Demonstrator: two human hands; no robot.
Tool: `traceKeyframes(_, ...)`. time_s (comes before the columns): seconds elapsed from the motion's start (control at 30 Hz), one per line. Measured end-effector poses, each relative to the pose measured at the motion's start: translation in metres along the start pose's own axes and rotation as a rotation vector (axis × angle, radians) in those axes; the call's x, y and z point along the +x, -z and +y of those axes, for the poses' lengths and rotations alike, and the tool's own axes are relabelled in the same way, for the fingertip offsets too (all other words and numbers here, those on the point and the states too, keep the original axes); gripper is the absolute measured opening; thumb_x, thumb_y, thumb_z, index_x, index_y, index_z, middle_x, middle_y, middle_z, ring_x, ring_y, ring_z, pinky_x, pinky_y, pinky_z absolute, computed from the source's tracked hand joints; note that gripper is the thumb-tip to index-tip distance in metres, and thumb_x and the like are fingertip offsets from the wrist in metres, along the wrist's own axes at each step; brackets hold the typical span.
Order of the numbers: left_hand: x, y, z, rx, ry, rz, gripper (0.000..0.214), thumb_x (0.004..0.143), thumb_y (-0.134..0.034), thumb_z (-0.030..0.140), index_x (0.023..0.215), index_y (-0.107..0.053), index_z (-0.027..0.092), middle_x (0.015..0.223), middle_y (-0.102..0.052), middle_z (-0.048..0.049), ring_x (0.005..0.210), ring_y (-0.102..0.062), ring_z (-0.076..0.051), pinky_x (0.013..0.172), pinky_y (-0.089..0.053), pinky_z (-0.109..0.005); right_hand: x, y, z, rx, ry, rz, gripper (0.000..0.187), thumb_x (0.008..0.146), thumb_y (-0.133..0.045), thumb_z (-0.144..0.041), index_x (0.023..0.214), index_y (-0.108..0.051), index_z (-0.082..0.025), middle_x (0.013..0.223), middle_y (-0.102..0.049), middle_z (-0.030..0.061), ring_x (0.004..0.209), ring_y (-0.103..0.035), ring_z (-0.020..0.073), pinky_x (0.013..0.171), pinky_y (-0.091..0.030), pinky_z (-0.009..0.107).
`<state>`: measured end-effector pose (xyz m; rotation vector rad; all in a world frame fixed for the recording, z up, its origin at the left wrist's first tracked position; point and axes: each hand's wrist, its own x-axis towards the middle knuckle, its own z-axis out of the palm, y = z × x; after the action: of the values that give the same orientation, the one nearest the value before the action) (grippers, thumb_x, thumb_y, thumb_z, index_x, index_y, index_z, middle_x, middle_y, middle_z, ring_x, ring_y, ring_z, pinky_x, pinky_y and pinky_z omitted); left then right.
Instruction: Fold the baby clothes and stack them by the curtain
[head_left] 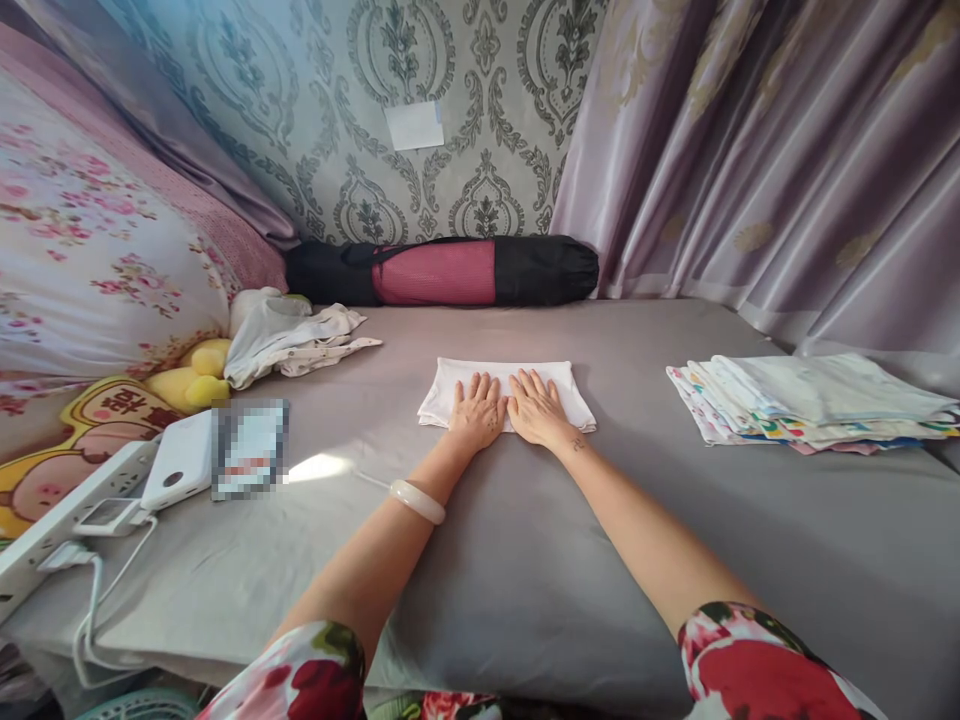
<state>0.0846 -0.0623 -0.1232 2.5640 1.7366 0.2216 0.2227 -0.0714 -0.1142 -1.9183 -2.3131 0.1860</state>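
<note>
A white folded cloth (512, 372) lies flat on the grey sheet, in the middle of the view. On its left half rests my left hand (478, 410), palm down with the fingers stretched out. My right hand (538, 405) lies flat on the right half, fingers spread, its thumb side against the left hand. Neither hand grips anything. To the right of them sits a stack of folded cloths (817, 395) with colourful prints and a plain white one on top.
Beyond the cloth, a black and pink rolled bag (435, 273) lies along the wall. At left are crumpled cloths (289, 335), a yellow plush toy (195, 378), a white power bank (180, 460), a power strip (75, 515) with cables, and a blurred-out flat object (250, 450).
</note>
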Motion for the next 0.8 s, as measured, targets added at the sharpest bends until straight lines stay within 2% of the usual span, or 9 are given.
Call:
traceKeyframes(0.1,0.004,0.004,-0.001,0.010,-0.017,0.005,0.051,0.099,-0.022,0.035,0.141,-0.041,0.012,0.152,-0.036,-0.0166,0.142,-0.027,-0.032,0.113,-0.020,-0.058,0.002,0.005,-0.001,-0.010,0.004,0.002,0.052,0.097,-0.027,-0.029,0.146,-0.037,-0.014,0.157,-0.028,0.0125,0.145,-0.019,0.0297,0.116,-0.017,0.053)
traceKeyframes(0.2,0.013,0.012,-0.004,0.009,-0.037,0.015,0.044,0.099,-0.026,0.035,0.124,-0.055,0.013,0.136,-0.053,-0.0168,0.130,-0.043,-0.032,0.111,-0.023,-0.057,0.009,0.013,-0.003,-0.026,0.033,0.026,0.043,0.096,-0.030,-0.027,0.132,-0.052,-0.015,0.144,-0.048,0.0161,0.135,-0.036,0.0302,0.113,-0.022,0.054)
traceKeyframes(0.27,0.021,0.016,-0.007,-0.004,-0.014,0.036,0.040,0.099,-0.027,0.033,0.114,-0.059,0.015,0.125,-0.060,-0.0148,0.122,-0.050,-0.029,0.111,-0.025,-0.054,0.016,0.015,-0.005,-0.032,0.045,0.067,0.041,0.097,-0.029,-0.026,0.124,-0.057,-0.015,0.136,-0.055,0.0162,0.131,-0.042,0.0284,0.113,-0.021,0.053)
traceKeyframes(0.33,0.029,0.016,-0.010,-0.017,0.013,0.087,0.036,0.098,-0.029,0.030,0.114,-0.058,0.016,0.125,-0.060,-0.0136,0.123,-0.049,-0.028,0.112,-0.025,-0.050,0.023,0.014,-0.006,-0.027,0.043,0.117,0.045,0.098,-0.025,-0.025,0.129,-0.055,-0.013,0.142,-0.050,0.0154,0.137,-0.036,0.0271,0.115,-0.017,0.050)
traceKeyframes(0.43,0.036,0.008,-0.015,-0.030,-0.004,0.148,0.038,0.098,-0.030,0.027,0.126,-0.053,0.016,0.140,-0.052,-0.0118,0.136,-0.037,-0.027,0.115,-0.021,-0.048,0.030,0.006,-0.007,-0.018,0.068,0.126,0.051,0.098,-0.023,-0.025,0.143,-0.042,-0.009,0.155,-0.034,0.0121,0.145,-0.021,0.0248,0.117,-0.012,0.049)
traceKeyframes(0.5,0.039,0.000,-0.017,-0.052,-0.030,0.113,0.043,0.098,-0.028,0.027,0.136,-0.047,0.017,0.148,-0.045,-0.0094,0.142,-0.030,-0.026,0.117,-0.019,-0.049,0.032,0.001,-0.005,-0.011,0.084,0.074,0.054,0.098,-0.022,-0.025,0.146,-0.037,-0.008,0.156,-0.032,0.0106,0.145,-0.021,0.0235,0.118,-0.011,0.048)
traceKeyframes(0.6,0.040,-0.008,-0.019,-0.089,-0.040,0.032,0.047,0.099,-0.026,0.027,0.143,-0.040,0.019,0.151,-0.042,-0.0069,0.142,-0.031,-0.026,0.116,-0.021,-0.049,0.032,-0.003,-0.004,-0.002,0.068,0.027,0.055,0.097,-0.022,-0.027,0.148,-0.036,-0.010,0.155,-0.034,0.0093,0.144,-0.025,0.0228,0.118,-0.012,0.046)
traceKeyframes(0.8,0.040,-0.007,-0.018,-0.117,-0.006,0.032,0.046,0.099,-0.029,0.028,0.141,-0.042,0.018,0.150,-0.044,-0.0071,0.140,-0.034,-0.025,0.116,-0.023,-0.048,0.031,-0.004,-0.003,0.026,0.054,0.043,0.055,0.097,-0.023,-0.028,0.147,-0.038,-0.012,0.155,-0.034,0.0086,0.143,-0.026,0.0224,0.118,-0.012,0.046)
